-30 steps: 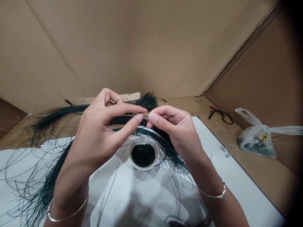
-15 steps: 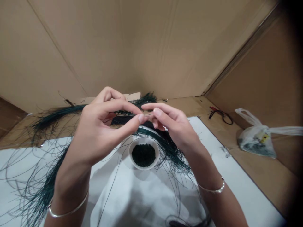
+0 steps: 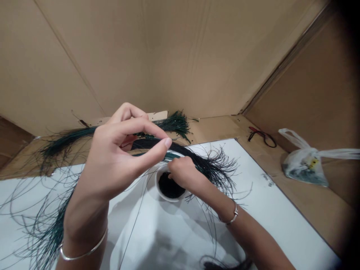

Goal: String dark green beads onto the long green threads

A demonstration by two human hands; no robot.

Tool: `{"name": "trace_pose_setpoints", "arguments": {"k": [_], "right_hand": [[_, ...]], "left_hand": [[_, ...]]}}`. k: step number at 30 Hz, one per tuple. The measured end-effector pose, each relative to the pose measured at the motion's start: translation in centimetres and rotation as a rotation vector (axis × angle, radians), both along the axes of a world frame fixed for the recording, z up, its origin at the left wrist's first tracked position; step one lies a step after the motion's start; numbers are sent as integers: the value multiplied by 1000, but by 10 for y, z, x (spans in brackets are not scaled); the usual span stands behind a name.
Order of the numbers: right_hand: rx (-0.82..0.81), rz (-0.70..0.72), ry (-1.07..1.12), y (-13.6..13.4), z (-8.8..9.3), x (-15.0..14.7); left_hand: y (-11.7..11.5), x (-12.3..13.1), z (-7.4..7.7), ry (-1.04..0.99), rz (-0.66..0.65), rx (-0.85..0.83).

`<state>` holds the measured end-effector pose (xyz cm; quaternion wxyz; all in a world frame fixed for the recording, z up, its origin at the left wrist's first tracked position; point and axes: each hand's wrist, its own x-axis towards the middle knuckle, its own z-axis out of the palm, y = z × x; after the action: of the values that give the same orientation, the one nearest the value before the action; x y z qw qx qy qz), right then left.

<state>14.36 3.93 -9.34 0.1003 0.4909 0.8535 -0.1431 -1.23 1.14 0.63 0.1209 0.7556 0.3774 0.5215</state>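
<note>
My left hand (image 3: 120, 150) is raised above the table with thumb and forefinger pinched. A thin dark strand (image 3: 134, 225) runs up from the lower middle towards those fingertips. My right hand (image 3: 182, 171) reaches into a small white bowl (image 3: 158, 189) with its fingers bunched together, and the fingertips are partly hidden. Small dark grains that look like beads (image 3: 171, 187) fill the bowl. Just behind it curves a bundle of dark strands (image 3: 213, 165), its loose ends fanned out to the right.
Further back lies a green strand bundle (image 3: 174, 122), with dark green strands (image 3: 56, 221) spreading at left. On the right are a tied clear plastic bag (image 3: 305, 167) and a red-and-black cord (image 3: 261, 137). Cardboard walls (image 3: 168, 56) enclose the white board (image 3: 281, 210).
My right hand has left the left hand's fingertips and come down into the bowl. The left hand keeps its pinch almost in place.
</note>
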Motion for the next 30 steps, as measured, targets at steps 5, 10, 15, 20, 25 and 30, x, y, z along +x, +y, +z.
{"name": "trace_pose_setpoints", "arguments": {"k": [5,10,15,20,25,30], "right_hand": [[-115,82,91,13,10,17],[-318,151,242,24,11,28],[-345,151,431,33,17,37],[-474,101,868,33,28,44],[-770,22,1595,24,34,45],[-818,-52,1878,17,38,39]], "left_hand": [[-1,-1,-1,8,-8,-21],[-1,-1,-1,16,-1,-15],[-1,0,-1,15,-13,-23],[-3,-1,0,18,0,-19],[-5,2,3,17,-5,-23],[-5,2,2,4,-2,-34]]}}
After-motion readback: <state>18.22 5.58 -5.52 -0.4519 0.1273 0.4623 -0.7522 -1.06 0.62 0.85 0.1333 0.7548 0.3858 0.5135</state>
